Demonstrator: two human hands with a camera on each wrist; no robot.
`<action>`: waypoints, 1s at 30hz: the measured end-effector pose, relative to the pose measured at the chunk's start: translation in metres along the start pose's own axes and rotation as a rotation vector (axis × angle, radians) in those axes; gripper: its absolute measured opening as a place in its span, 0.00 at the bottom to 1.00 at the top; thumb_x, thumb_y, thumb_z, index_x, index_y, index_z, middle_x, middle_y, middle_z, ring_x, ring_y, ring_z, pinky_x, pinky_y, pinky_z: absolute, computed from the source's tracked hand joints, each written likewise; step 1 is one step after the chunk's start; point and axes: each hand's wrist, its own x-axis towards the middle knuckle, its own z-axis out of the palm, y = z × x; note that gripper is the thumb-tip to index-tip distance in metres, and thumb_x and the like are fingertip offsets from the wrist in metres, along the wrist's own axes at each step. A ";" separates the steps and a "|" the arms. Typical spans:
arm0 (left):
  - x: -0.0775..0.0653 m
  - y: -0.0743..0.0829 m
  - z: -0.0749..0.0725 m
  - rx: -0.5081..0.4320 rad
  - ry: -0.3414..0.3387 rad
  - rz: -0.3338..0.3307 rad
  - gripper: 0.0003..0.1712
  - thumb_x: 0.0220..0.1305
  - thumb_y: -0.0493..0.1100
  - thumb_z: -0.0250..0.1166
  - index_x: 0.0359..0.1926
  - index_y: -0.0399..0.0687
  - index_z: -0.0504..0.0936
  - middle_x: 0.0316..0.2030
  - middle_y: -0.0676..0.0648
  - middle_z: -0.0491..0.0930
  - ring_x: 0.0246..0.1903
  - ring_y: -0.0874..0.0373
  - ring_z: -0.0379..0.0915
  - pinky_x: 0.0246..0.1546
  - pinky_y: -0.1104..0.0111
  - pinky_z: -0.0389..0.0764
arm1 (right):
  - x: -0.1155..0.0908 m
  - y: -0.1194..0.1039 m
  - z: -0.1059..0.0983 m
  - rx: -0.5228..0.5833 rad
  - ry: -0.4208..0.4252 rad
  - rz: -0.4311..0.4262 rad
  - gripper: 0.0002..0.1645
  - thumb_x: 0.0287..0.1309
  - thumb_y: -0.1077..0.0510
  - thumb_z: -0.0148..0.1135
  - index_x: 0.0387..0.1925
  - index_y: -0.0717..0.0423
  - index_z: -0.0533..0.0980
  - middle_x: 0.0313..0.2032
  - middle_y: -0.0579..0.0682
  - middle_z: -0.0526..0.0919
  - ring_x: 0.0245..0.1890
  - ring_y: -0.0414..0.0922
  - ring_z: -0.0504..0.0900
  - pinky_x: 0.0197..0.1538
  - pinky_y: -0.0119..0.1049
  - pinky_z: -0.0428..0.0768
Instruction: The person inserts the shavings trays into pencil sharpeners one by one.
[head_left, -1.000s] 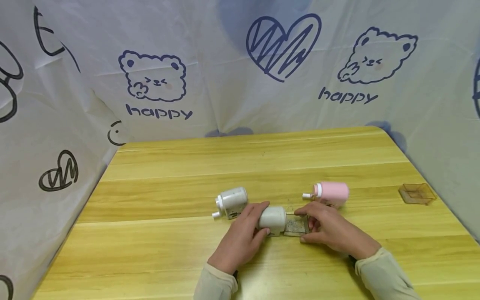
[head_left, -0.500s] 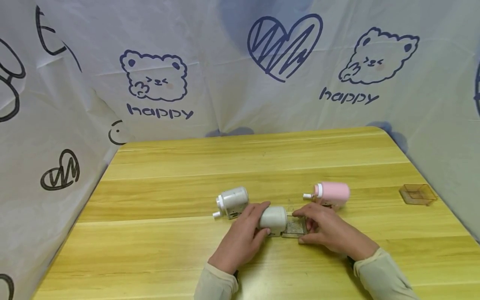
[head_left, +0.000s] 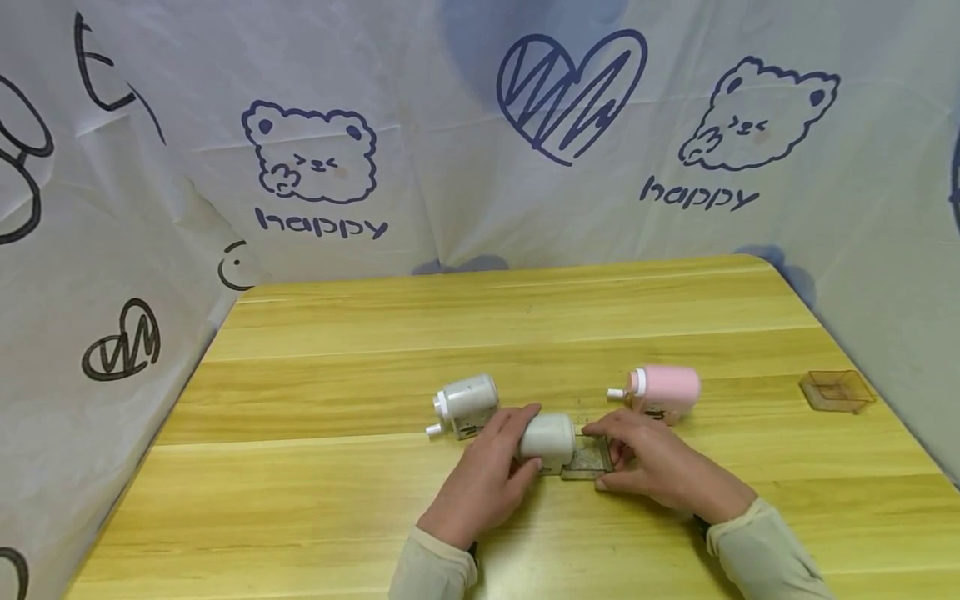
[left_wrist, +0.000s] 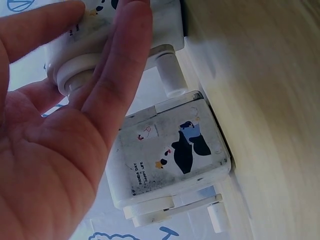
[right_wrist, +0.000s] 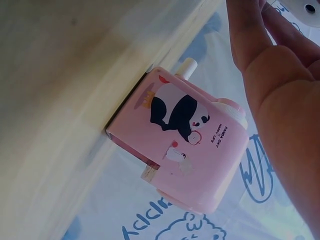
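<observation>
A white crank pencil sharpener (head_left: 547, 437) stands on the table in the middle of the head view. My left hand (head_left: 483, 479) grips its left end, thumb in front and fingers over the back. With thumb and fingers, my right hand (head_left: 660, 458) holds a smoky see-through shavings drawer (head_left: 588, 461) by its sides, right at the sharpener's right end. Dark specks of shavings lie in the drawer. In the left wrist view the gripped sharpener's white crank handle (left_wrist: 171, 75) shows below the fingers. The right wrist view leaves the drawer out of sight.
Behind my left hand stands another white sharpener (head_left: 467, 398) with a panda print. A pink panda sharpener (head_left: 670, 387) is behind my right hand. An orange see-through drawer (head_left: 835, 392) lies near the table's right edge. Dark crumbs (head_left: 581, 412) dot the wood behind the smoky drawer.
My right hand has shifted slightly left with the drawer, which now sits closer against the sharpener and a little nearer the front. The left hand keeps its grip in place.
</observation>
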 end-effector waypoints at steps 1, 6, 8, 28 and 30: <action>0.000 0.000 0.000 -0.007 -0.001 -0.002 0.34 0.64 0.42 0.61 0.70 0.51 0.62 0.57 0.49 0.70 0.41 0.63 0.71 0.41 0.73 0.74 | 0.000 0.000 0.000 0.003 -0.003 0.003 0.34 0.52 0.46 0.70 0.58 0.55 0.73 0.42 0.45 0.73 0.34 0.37 0.72 0.37 0.33 0.75; 0.000 0.000 0.000 -0.023 -0.007 -0.011 0.34 0.63 0.41 0.61 0.69 0.50 0.62 0.56 0.49 0.70 0.37 0.64 0.70 0.39 0.73 0.73 | -0.001 0.000 -0.001 0.008 -0.003 0.001 0.33 0.53 0.47 0.69 0.58 0.54 0.73 0.42 0.44 0.73 0.34 0.36 0.72 0.38 0.33 0.76; 0.000 0.000 0.000 -0.015 -0.006 -0.015 0.34 0.63 0.40 0.61 0.69 0.49 0.62 0.56 0.49 0.70 0.38 0.63 0.69 0.39 0.73 0.73 | 0.000 0.000 0.000 0.011 0.001 -0.001 0.32 0.53 0.48 0.69 0.58 0.54 0.72 0.41 0.44 0.74 0.35 0.36 0.72 0.39 0.34 0.76; 0.000 0.000 0.000 0.017 -0.004 -0.004 0.33 0.65 0.41 0.60 0.70 0.50 0.62 0.56 0.48 0.70 0.46 0.60 0.70 0.44 0.71 0.74 | 0.001 0.004 0.000 0.038 0.014 -0.014 0.33 0.54 0.47 0.68 0.59 0.54 0.71 0.37 0.42 0.73 0.35 0.38 0.72 0.39 0.35 0.75; 0.000 0.000 0.001 0.016 -0.006 -0.004 0.33 0.65 0.41 0.60 0.70 0.49 0.62 0.57 0.48 0.70 0.46 0.60 0.70 0.44 0.71 0.74 | 0.001 0.004 0.000 0.040 0.015 -0.018 0.32 0.54 0.47 0.68 0.58 0.53 0.71 0.37 0.42 0.73 0.35 0.38 0.72 0.39 0.35 0.75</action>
